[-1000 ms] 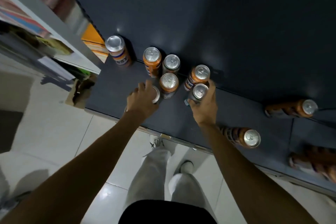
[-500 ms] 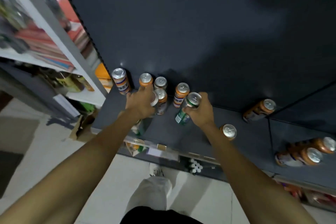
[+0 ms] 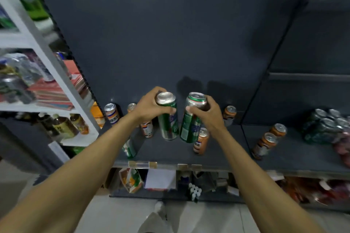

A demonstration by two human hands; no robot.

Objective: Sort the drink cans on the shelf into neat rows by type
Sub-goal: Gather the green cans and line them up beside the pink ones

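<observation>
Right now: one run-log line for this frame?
phase: sorting | left hand: holds green can | right hand: holds second green can | both lifted off shelf | orange cans standing

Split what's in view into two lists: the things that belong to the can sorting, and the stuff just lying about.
Part of the job:
- left hand holding a green can
- right hand holding a second green can
- orange cans standing on the dark shelf
- green can cluster at far right

Just lying about:
- bottles on the white rack
- stacked red packets
- goods under the shelf
</observation>
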